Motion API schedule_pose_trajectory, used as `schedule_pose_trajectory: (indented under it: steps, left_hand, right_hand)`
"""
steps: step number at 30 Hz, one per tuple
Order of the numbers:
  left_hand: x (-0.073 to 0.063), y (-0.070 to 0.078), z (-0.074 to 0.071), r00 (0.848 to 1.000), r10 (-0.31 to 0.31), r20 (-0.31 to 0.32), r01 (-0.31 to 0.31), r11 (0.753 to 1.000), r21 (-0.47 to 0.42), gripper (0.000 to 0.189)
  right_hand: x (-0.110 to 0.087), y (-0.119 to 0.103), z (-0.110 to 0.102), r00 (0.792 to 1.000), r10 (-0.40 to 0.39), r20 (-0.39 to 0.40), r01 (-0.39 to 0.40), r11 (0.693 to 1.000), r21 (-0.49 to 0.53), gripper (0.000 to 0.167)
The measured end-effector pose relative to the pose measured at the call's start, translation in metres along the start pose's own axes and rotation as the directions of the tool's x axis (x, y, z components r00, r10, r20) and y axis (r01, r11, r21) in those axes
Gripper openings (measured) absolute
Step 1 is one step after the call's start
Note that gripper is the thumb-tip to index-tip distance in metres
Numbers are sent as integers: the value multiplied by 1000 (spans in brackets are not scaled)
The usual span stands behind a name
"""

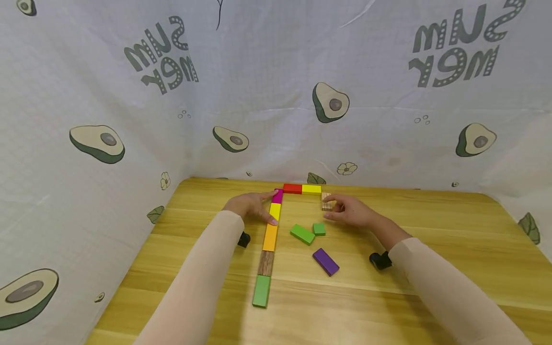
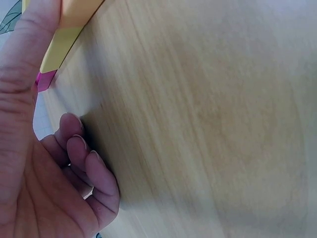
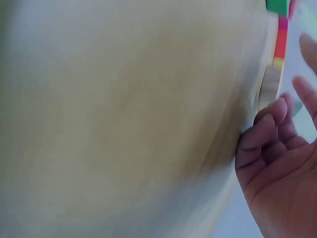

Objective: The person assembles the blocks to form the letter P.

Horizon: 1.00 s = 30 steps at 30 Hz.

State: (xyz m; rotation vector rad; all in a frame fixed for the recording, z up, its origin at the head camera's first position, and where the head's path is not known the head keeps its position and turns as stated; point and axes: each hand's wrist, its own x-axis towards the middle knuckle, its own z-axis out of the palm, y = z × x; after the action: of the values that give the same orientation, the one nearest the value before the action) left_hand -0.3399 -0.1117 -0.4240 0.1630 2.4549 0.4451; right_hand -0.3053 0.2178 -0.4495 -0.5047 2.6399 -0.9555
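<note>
A line of blocks on the table runs toward me: a magenta block (image 1: 277, 196), a yellow block (image 1: 275, 211), an orange block (image 1: 270, 237), a brown wood-grain block (image 1: 266, 263) and a green block (image 1: 261, 291). My left hand (image 1: 249, 206) lies along its far left side, index fingertip on the magenta block and thumb at the yellow-orange join. A red block (image 1: 293, 189) and a second yellow block (image 1: 311, 189) form the far row. At its right end lies a striped wooden block (image 1: 326, 201). My right hand (image 1: 351, 211) is beside that one, fingers loosely bent; contact is unclear.
Between the arms lie a bright green block (image 1: 303, 234), a small green cube-like block (image 1: 319, 229) and a purple block (image 1: 326, 261). A white curtain (image 1: 267, 96) with avocado prints hangs behind and left of the wooden table (image 1: 319, 311).
</note>
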Motion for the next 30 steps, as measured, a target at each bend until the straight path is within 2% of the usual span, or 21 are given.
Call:
schedule_pose_trajectory:
  steps: [2, 5, 8, 10, 18, 24, 30]
  left_hand:
    - [0, 0, 0, 1000, -4, -7, 4, 1000, -2, 116]
    - [0, 0, -1, 1000, -13, -19, 12, 1000, -11, 116]
    - [1, -1, 0, 1000, -22, -22, 21, 1000, -13, 116]
    - [1, -2, 0, 1000, -25, -18, 25, 1000, -15, 116]
    - [0, -1, 0, 1000, 0, -1, 0, 1000, -16, 116]
    - [-2, 0, -1, 1000, -8, -4, 8, 1000, 9, 115]
    - [-3, 1, -2, 1000, -9, -3, 9, 1000, 15, 113]
  right_hand:
    - [-5, -5, 3, 999, -23, 40, 23, 1000, 2, 48]
    - [-9, -12, 7, 994, -38, 106, 43, 998, -47, 41]
    - [-11, -17, 11, 991, -42, 130, 57, 993, -108, 37]
    - [-11, -22, 13, 992, -47, 119, 63, 989, -134, 34]
    - [3, -50, 34, 999, -24, 26, 27, 994, -105, 37]
    - [19, -71, 49, 999, -7, 32, 10, 996, -91, 37]
    - [28, -79, 56, 999, 8, 50, -3, 995, -103, 33]
